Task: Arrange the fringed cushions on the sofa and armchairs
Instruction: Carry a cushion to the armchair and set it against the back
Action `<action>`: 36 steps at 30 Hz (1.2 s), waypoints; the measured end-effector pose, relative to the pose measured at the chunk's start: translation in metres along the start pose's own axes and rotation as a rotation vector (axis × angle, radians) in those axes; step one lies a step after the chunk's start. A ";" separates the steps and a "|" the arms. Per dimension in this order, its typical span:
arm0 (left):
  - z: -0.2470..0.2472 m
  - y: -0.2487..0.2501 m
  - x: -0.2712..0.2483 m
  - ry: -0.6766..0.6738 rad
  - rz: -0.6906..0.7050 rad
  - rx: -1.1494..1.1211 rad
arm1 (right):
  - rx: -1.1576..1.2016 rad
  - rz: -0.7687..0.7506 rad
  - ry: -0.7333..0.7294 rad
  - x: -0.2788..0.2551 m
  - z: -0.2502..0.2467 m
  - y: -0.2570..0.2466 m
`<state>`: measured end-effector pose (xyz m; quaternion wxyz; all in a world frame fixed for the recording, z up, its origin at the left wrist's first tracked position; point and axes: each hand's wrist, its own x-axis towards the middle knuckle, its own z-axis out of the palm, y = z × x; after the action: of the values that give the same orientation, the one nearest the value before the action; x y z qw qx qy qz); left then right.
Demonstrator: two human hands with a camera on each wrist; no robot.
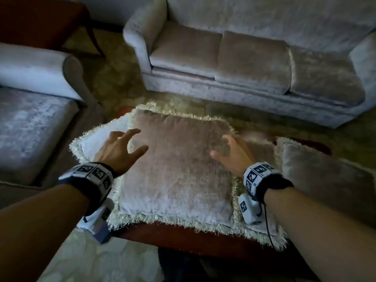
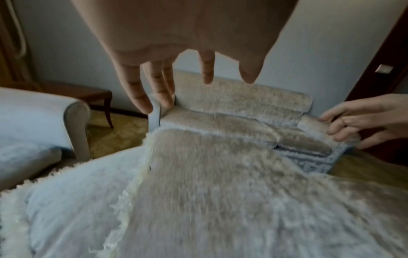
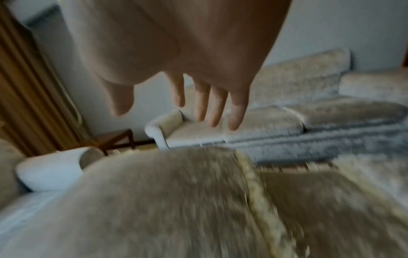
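A beige fringed cushion lies on top of a stack on the low wooden table. A second fringed cushion sticks out beneath it on the left, and a third fringed cushion lies at the right. My left hand hovers over the top cushion's left edge with fingers spread, holding nothing. My right hand hovers over its right edge, fingers also spread. In the left wrist view the top cushion lies below the spread fingers. The right wrist view is blurred; the fingers hang above the cushion.
A grey velvet three-seat sofa stands beyond the table, with no cushions on its seats. A matching armchair stands at the left. A dark wooden side table sits in the far left corner. Patterned carpet covers the floor between them.
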<state>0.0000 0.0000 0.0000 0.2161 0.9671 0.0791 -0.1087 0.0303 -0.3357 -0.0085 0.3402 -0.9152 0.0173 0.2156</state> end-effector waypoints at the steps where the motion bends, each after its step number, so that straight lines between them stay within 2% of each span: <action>1: 0.012 -0.003 0.014 -0.033 -0.023 -0.001 | 0.018 0.033 0.015 0.013 0.010 0.008; 4: 0.059 -0.021 0.055 -0.112 -0.067 0.028 | -0.014 0.120 0.057 0.049 0.044 0.041; 10: 0.114 -0.050 0.109 -0.121 -0.147 -0.031 | -0.076 0.205 0.144 0.106 0.091 0.087; 14: 0.134 -0.070 0.120 -0.188 -0.213 -0.112 | 0.045 0.311 0.159 0.115 0.106 0.100; 19: 0.151 -0.073 0.119 -0.160 -0.334 -0.304 | 0.087 0.329 0.136 0.121 0.114 0.102; 21: 0.152 -0.070 0.118 -0.155 -0.339 -0.359 | 0.101 0.323 0.151 0.120 0.113 0.096; 28: 0.099 -0.079 0.089 -0.142 -0.248 -0.505 | 0.203 0.159 0.237 0.104 0.096 0.035; 32: 0.040 -0.107 0.059 -0.026 -0.250 -0.549 | 0.107 0.037 0.229 0.098 0.081 -0.041; 36: -0.040 -0.157 0.018 0.141 -0.234 -0.590 | 0.047 -0.127 0.220 0.080 0.083 -0.142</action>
<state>-0.0075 0.1591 -0.0320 0.4670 0.8522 0.2327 -0.0381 0.0964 -0.1651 -0.0098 0.3706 -0.9243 0.0015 0.0915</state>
